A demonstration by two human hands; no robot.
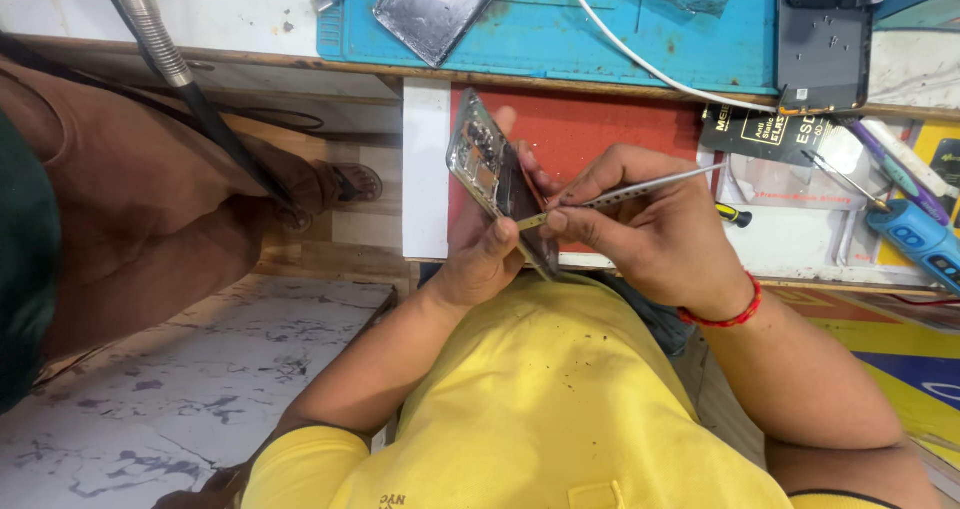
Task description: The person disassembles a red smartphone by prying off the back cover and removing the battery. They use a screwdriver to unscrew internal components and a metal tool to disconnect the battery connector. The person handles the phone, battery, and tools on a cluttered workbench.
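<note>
**Opened phone held over the lap, metal tool at its edge**

Head view: the left hand (487,254) grips an opened smartphone body with bare metal frame and exposed internals (492,177), fingers wrapped round its lower end and thumb pressed on its edge, holding it tilted on its side above the yellow shirt (530,399). The right hand (655,231), with a red thread bracelet (722,314) at the wrist, pinches a thin silver metal pry tool (625,195) between thumb and fingertips; the tool's tip touches the phone's lower edge.

As a judgement, the phone's back is already off and its insides lie open, while work with the tool is in hand; a separated dark grey panel (432,9) rests on the blue silicone work mat (560,44) above.

The hands work just beside the wooden bench edge (300,66), over a red pad (590,129). A white cable (640,61) crosses the mat. To the right lie a blue electric screwdriver (915,234) and a black anti-static packet (765,134), near but apart. A second person's brown trouser leg (150,219) stands at the left, with bare marbled floor (200,389) below
</note>
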